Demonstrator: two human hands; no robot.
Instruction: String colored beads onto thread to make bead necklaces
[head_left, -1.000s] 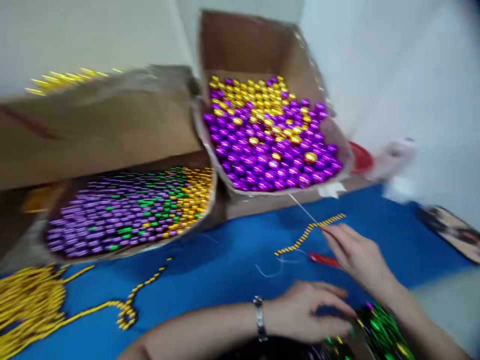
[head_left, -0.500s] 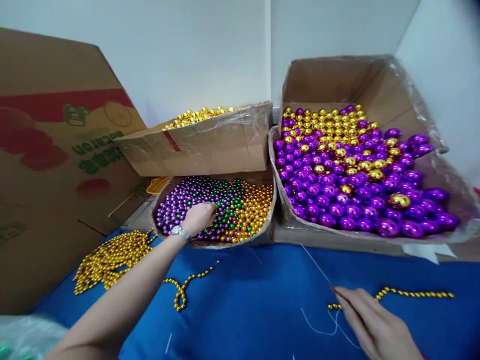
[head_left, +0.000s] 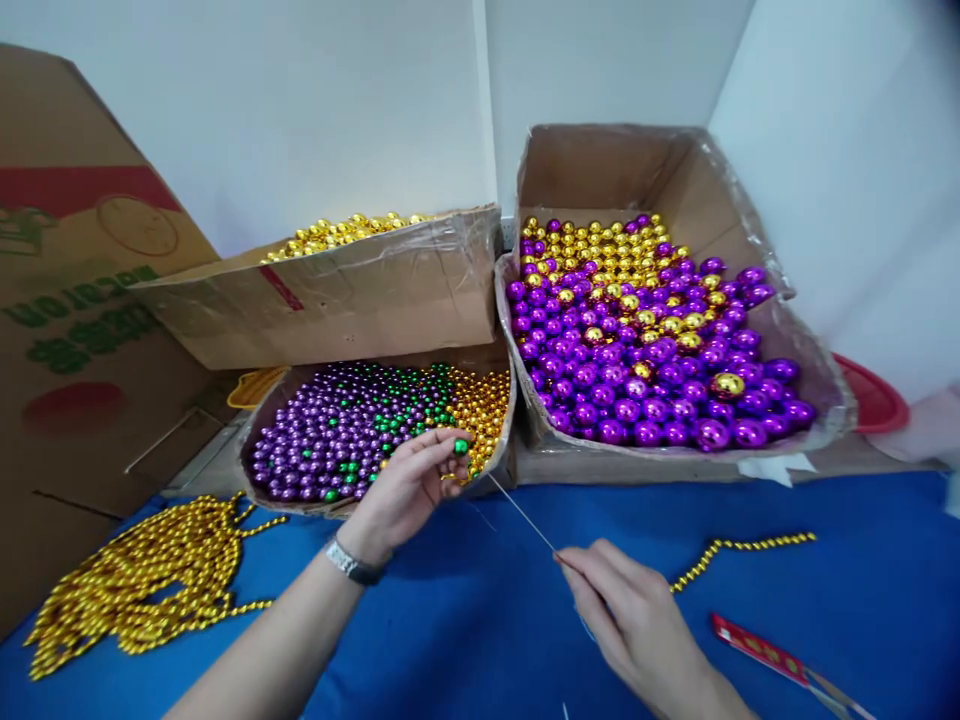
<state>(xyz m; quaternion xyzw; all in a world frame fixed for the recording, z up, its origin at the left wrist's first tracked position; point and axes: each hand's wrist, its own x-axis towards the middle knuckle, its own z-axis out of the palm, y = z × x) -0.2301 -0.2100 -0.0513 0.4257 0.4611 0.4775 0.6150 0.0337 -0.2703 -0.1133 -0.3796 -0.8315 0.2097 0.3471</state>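
Blue cloth: it covers the tabletop; every place below is told from the box of small beads that stands on it.
Right hand: your right hand lies nearest you, in front of that box and off to its right, the grip pinched together on the near end of a thin needle.
Needle: it slants from your right fingertips up toward the box's front right corner.
Left hand: your left hand hovers at the box's front edge, the grip clamped on one green bead between thumb and fingertip, just above the needle's far tip.
Gold strand: a short beaded string lies on the cloth, right of the box.
Gold heap: piled strands lie in front of its left corner.
Large box: purple and gold balls fill the carton to its right.
Far box: gold beads sit behind it.
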